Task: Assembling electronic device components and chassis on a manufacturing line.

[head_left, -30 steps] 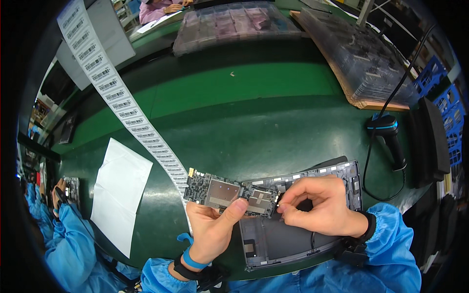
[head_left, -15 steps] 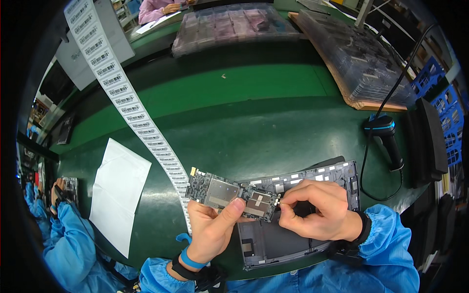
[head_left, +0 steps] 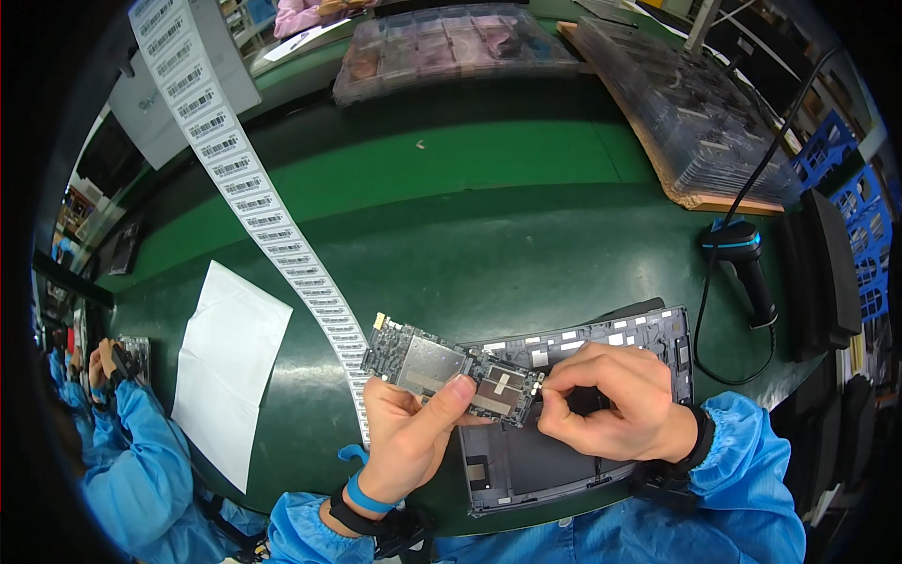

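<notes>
My left hand [head_left: 411, 434] grips a long circuit board [head_left: 432, 361], thumb on its face and fingers underneath. Two silvery shield plates and a small yellow piece at the far left corner show on the board, which tilts down to the right. At the board's right end, my right hand [head_left: 615, 406] is closed in a pinch, thumb and forefinger beside a small pale part [head_left: 539, 381]. What sits between those fingertips is too small to make out. Below both hands lies an open dark device housing [head_left: 554, 465] with white pads along its far rim.
A strip of barcode labels [head_left: 268, 221] hangs across the left. Beside it lies a white sheet [head_left: 232, 367]. On the right stand a corded barcode scanner [head_left: 745, 268] and stacked clear trays [head_left: 686, 122]. A co-worker's blue sleeve [head_left: 141, 451] is at far left.
The right fingertips and board end have shifted very slightly against each other. My left hand keeps its grip. At far left, the co-worker's hands have moved a little.
</notes>
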`<state>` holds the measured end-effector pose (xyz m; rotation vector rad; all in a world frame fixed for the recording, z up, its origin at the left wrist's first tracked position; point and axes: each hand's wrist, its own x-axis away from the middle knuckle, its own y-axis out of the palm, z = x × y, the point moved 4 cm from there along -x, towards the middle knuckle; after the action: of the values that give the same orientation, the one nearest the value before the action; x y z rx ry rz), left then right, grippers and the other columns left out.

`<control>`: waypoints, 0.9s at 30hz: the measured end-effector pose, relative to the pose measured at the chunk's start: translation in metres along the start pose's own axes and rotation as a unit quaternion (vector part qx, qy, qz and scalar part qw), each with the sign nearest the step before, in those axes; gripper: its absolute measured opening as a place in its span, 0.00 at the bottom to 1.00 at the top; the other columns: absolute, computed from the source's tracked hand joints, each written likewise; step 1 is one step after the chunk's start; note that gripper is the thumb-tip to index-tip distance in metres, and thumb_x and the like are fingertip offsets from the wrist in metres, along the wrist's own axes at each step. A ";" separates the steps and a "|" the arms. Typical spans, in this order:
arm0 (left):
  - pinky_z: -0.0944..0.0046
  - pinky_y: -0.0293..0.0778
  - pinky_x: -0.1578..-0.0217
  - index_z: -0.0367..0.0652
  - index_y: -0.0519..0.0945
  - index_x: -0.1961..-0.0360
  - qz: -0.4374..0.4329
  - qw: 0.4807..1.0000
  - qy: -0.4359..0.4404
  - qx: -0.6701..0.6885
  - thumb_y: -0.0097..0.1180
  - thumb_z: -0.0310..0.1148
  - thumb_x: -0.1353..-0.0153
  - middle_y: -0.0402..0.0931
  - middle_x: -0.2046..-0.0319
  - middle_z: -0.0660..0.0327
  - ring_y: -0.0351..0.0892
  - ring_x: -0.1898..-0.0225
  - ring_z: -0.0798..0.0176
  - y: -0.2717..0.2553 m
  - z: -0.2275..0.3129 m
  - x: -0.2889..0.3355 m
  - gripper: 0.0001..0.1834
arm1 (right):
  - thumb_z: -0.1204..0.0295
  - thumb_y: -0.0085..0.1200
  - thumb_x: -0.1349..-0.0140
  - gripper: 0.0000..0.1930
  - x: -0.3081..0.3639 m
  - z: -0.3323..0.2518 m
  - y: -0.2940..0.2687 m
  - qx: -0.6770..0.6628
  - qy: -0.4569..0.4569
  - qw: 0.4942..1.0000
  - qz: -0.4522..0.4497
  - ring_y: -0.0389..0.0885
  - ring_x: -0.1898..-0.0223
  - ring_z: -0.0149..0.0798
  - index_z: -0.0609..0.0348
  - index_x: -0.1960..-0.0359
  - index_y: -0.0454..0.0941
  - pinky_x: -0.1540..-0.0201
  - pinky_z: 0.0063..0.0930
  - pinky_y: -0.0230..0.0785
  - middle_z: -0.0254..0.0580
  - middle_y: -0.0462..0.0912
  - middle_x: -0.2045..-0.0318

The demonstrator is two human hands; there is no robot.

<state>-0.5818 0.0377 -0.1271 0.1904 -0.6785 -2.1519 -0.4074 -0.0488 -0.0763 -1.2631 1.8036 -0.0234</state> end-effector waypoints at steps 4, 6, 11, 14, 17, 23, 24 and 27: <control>0.59 0.89 0.65 0.30 0.80 0.57 0.026 0.999 -0.010 0.038 0.57 0.23 0.33 0.84 0.62 0.51 0.88 0.62 0.57 0.004 0.002 -0.001 0.07 | 0.81 0.69 0.55 0.09 0.002 0.000 -0.001 0.007 0.005 1.000 -0.019 0.83 0.79 0.37 0.65 0.73 0.80 0.77 0.24 0.74 0.43 0.84 0.78; 0.59 0.89 0.65 0.30 0.81 0.57 0.023 0.999 -0.015 0.033 0.58 0.23 0.33 0.84 0.62 0.51 0.88 0.62 0.57 0.004 0.003 -0.002 0.06 | 0.81 0.69 0.54 0.09 0.002 0.001 -0.001 0.005 0.004 1.000 -0.022 0.83 0.79 0.36 0.65 0.72 0.80 0.76 0.24 0.74 0.43 0.84 0.77; 0.56 0.88 0.62 0.31 0.78 0.55 0.006 1.000 -0.016 0.003 0.56 0.23 0.33 0.83 0.60 0.49 0.87 0.59 0.55 -0.001 0.001 -0.003 0.08 | 0.83 0.68 0.53 0.08 0.002 0.005 -0.001 -0.043 0.062 0.997 -0.026 0.83 0.79 0.34 0.66 0.72 0.80 0.77 0.23 0.73 0.42 0.83 0.79; 0.56 0.88 0.61 0.31 0.78 0.55 0.003 1.000 -0.006 0.005 0.57 0.24 0.33 0.83 0.60 0.50 0.87 0.60 0.56 0.001 0.000 -0.003 0.08 | 0.84 0.68 0.53 0.08 0.001 0.006 -0.001 -0.059 0.069 0.996 -0.022 0.82 0.80 0.33 0.66 0.72 0.80 0.77 0.22 0.73 0.41 0.81 0.80; 0.60 0.88 0.64 0.32 0.81 0.57 0.005 1.000 0.000 0.022 0.61 0.24 0.34 0.84 0.62 0.54 0.87 0.62 0.61 0.000 0.001 -0.004 0.07 | 0.84 0.68 0.53 0.08 0.001 0.005 -0.003 -0.061 0.075 0.995 -0.031 0.83 0.79 0.32 0.67 0.72 0.80 0.76 0.22 0.74 0.42 0.82 0.80; 0.54 0.85 0.59 0.32 0.78 0.54 -0.013 1.000 0.009 0.009 0.59 0.23 0.33 0.83 0.59 0.51 0.86 0.58 0.57 -0.009 -0.002 -0.007 0.08 | 0.82 0.67 0.45 0.06 0.012 0.021 0.003 -0.264 0.301 0.915 -0.055 0.88 0.70 0.31 0.71 0.66 0.84 0.67 0.20 0.81 0.45 0.88 0.72; 0.59 0.85 0.62 0.32 0.80 0.56 -0.003 0.999 0.019 0.035 0.61 0.22 0.34 0.83 0.61 0.54 0.85 0.60 0.61 -0.010 -0.002 -0.008 0.07 | 0.82 0.66 0.42 0.06 0.013 0.022 0.005 -0.324 0.365 0.871 -0.062 0.89 0.68 0.32 0.72 0.64 0.85 0.65 0.21 0.82 0.46 0.88 0.69; 0.58 0.84 0.60 0.31 0.80 0.56 -0.005 0.999 -0.001 0.050 0.61 0.22 0.35 0.83 0.61 0.54 0.85 0.60 0.61 -0.007 0.000 -0.007 0.08 | 0.85 0.61 0.38 0.04 0.008 0.019 0.003 -0.313 0.350 0.878 -0.095 0.89 0.68 0.40 0.78 0.64 0.83 0.64 0.29 0.85 0.56 0.87 0.69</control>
<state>-0.5827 0.0468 -0.1316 0.2449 -0.7884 -2.1300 -0.3972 -0.0443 -0.0941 -2.0880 2.3978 -0.0049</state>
